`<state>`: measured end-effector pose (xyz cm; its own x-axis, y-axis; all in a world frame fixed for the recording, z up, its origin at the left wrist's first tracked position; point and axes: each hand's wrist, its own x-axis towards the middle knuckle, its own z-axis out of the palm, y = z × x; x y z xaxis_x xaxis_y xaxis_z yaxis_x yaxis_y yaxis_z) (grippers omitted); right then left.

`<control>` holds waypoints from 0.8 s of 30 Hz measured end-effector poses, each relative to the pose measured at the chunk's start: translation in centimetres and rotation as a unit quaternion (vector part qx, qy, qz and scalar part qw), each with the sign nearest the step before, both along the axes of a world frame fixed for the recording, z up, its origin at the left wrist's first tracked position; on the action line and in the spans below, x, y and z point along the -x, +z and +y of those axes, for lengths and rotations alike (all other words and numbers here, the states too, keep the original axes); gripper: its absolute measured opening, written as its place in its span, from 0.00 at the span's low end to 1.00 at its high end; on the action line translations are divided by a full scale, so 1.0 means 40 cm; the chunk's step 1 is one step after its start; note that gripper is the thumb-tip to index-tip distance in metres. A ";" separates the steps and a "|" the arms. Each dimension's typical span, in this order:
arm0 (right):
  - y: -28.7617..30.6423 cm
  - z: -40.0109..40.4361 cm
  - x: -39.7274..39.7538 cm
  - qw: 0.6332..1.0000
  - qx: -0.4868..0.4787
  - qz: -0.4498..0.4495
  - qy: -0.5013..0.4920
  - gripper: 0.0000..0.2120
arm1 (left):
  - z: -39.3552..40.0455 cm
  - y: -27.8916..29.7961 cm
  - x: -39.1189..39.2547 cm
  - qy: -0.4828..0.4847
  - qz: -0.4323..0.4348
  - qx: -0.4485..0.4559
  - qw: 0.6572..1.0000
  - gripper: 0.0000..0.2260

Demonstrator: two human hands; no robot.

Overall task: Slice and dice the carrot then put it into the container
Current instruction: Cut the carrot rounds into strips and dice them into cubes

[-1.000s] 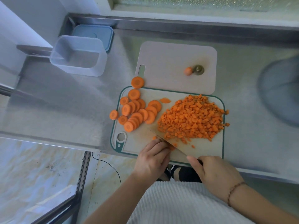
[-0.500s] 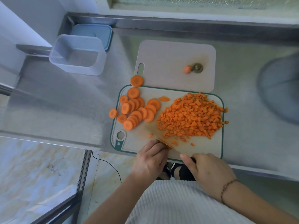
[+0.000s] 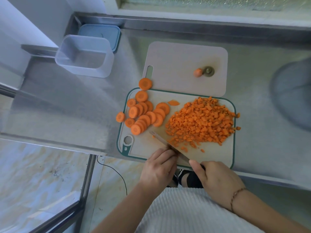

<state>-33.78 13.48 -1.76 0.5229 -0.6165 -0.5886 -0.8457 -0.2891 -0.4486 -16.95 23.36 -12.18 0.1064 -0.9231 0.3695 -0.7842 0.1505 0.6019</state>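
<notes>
Hands low centre of frame: right hand grips knife handle, blade long axis slanting up-left; left hand curled beside blade, whether it holds anything cannot tell. Diced carrot heap above-right on green-rimmed board; uncut slices above-left, nearer left hand. Translucent plastic container upper left, well apart on steel table.

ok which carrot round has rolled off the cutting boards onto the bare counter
The lone carrot round at the far left: it lies on the steel counter, just outside the green-rimmed board, while the others sit on boards.
</notes>
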 end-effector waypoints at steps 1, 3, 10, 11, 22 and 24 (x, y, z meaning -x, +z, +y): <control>-0.006 -0.003 -0.004 1.000 0.000 -0.010 -0.005 0.31 | -0.001 0.003 -0.001 -0.001 0.005 -0.003 1.000 0.01; -0.014 -0.010 0.007 0.999 -0.002 -0.028 -0.021 0.33 | -0.003 0.011 -0.008 -0.015 0.011 -0.005 1.000 0.01; -0.020 -0.014 0.086 0.999 -0.014 -0.034 -0.034 0.44 | 0.025 0.038 -0.096 0.103 0.040 0.008 0.994 0.04; -0.022 -0.013 0.085 0.999 -0.020 -0.027 -0.023 0.45 | 0.025 0.045 -0.113 0.122 0.037 0.014 0.992 0.05; -0.039 -0.112 0.100 0.999 0.000 -0.010 -0.041 0.36 | -0.140 0.103 -0.226 0.102 -0.078 -0.038 0.991 0.10; -0.037 -0.124 0.102 0.997 -0.026 -0.033 -0.064 0.33 | -0.194 0.122 -0.232 0.093 -0.103 -0.099 0.985 0.15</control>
